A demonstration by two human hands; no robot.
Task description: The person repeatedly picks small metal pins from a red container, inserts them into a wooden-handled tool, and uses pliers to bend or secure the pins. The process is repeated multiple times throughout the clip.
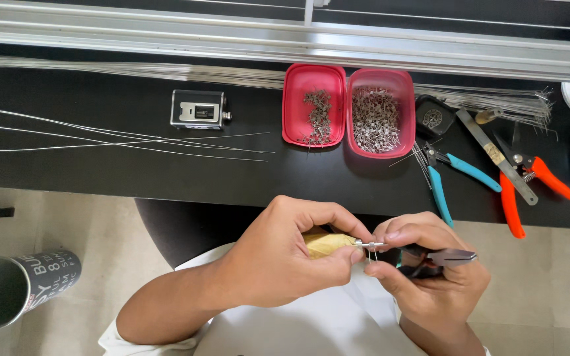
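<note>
Overhead, a black worktable [133, 175] carries long steel wires [120, 140], 2 pink trays [346, 111] heaped with small metal coils, a small silver device [197, 109], blue-handled cutters [448, 173] and orange-handled pliers [529, 184]. Below the edge, the left hand [285, 254] closes thumb and fingers around a yellowish wooden handle [328, 243] whose thin metal rod [369, 244] points right. The right hand [423, 267] pinches that rod's tip, with dark pliers [440, 257] tucked in its palm.
</note>
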